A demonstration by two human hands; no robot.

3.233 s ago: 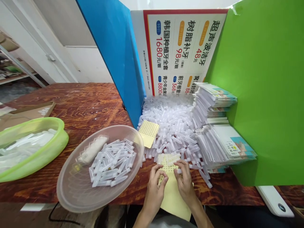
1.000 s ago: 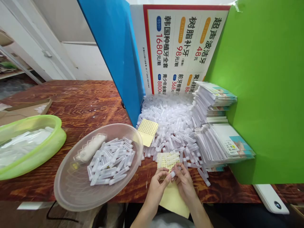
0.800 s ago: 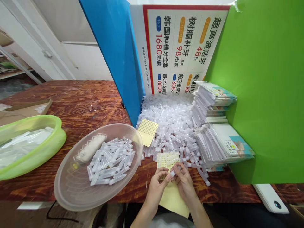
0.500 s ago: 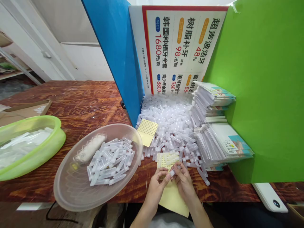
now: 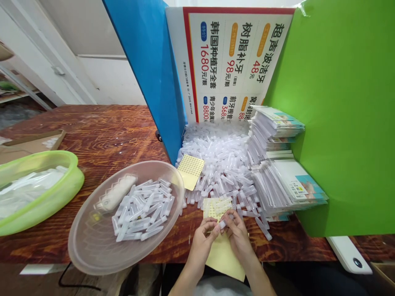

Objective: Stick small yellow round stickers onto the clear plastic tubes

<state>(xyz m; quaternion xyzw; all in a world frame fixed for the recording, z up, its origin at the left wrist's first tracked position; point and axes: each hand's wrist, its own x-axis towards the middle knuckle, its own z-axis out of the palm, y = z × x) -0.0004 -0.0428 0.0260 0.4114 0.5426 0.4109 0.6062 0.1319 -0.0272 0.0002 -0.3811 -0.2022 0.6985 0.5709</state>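
Note:
Between the fingertips of both hands is a small translucent plastic tube with a white cap point(image 5: 222, 224). My left hand point(image 5: 202, 238) pinches it from the left, and my right hand point(image 5: 237, 231) grips it from the right, partly hiding it. Under the hands lies a yellow sticker sheet point(image 5: 226, 259) with rows of small round stickers near its top. Several tubes rest across that sheet's upper part. Just beyond spreads a large heap of the same tubes point(image 5: 216, 152), with a second yellow sticker sheet point(image 5: 190, 170) on its left side.
A clear plastic bowl point(image 5: 89, 242) holding tubes and a white roll stands left. Farther left is a green basin point(image 5: 72, 181). Stacks of printed cards point(image 5: 277, 185) stand right of the heap. Blue point(image 5: 145, 65) and green panels point(image 5: 348, 123) enclose it. A white phone-like device point(image 5: 348, 255) sits at the right edge.
The hands stay at nearly the same spot with the tube still between them. The whole view has shifted very slightly; nothing else has visibly moved.

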